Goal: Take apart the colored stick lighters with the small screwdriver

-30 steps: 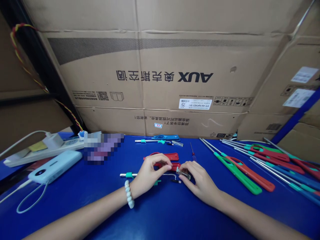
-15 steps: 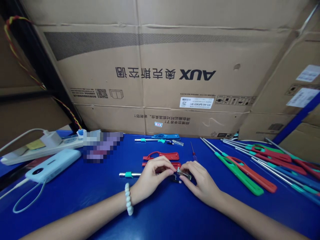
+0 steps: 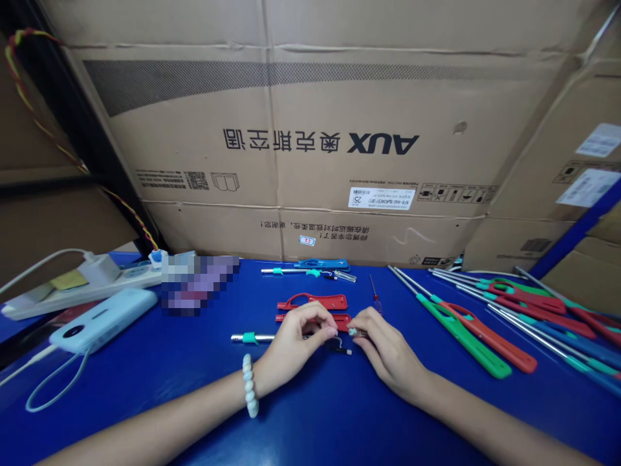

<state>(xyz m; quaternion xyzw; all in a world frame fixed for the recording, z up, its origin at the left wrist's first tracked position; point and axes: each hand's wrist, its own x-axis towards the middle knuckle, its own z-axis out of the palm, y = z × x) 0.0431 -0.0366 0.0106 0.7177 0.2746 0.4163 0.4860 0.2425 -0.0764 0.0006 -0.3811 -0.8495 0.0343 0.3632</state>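
My right hand [image 3: 388, 346] is closed around a small clear lighter gas tank [image 3: 356, 332]; only its pale valve end shows past my fingertips. To its left, my left hand [image 3: 301, 333] pinches its thumb and forefinger together, and what they hold, if anything, is too small to make out. Beneath my left hand lies a metal lighter tube [image 3: 265, 338] with a teal collar [image 3: 249, 338]. A black igniter piece [image 3: 343, 351] with a thin wire sits between my hands. Two red lighter handle halves [image 3: 334, 302] lie just behind, the nearer one partly hidden by my left hand.
Farther back lies a blue lighter handle [image 3: 323, 264] with its tube and clear tank. A screwdriver [image 3: 376, 301] lies behind my right hand. Several long lighters [image 3: 466, 340] are spread at right. A power bank [image 3: 104, 322] and a power strip [image 3: 130, 275] occupy the left.
The clear gas tank has turned in my right hand, so its body is now mostly hidden by the fingers. My right fingers have closed further round it. My left hand has barely moved.
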